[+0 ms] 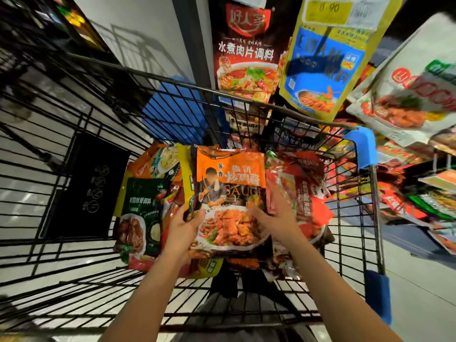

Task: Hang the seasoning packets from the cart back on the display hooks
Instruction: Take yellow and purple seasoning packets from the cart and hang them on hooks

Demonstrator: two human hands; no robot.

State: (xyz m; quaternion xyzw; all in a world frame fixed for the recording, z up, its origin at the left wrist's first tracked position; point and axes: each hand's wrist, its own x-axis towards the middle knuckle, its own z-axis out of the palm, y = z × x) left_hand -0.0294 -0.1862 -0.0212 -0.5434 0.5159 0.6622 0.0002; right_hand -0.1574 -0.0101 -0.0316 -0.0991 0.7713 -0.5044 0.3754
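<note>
An orange sauce packet [230, 183] with a chicken dish printed on it is held upright over the cart's heap of packets. My left hand [183, 228] grips its lower left edge, thumb on the front. My right hand [274, 213] lies against its right edge with the fingers nearly straight. Under and around it in the black wire cart [172, 85] lie several more packets, among them a green one [142, 211] at the left and a red one [306, 188] at the right. Above the cart hang a dark red packet [244, 50] and a yellow-blue packet [328, 60] on the display.
More packets hang on the display at the right, a white one [409, 90] closest, with lower rows [424, 203] beside the cart. Blue corner guards [362, 149] cap the cart's right rim. A black panel [84, 186] lines the cart's left wall. A grey pillar stands behind the cart.
</note>
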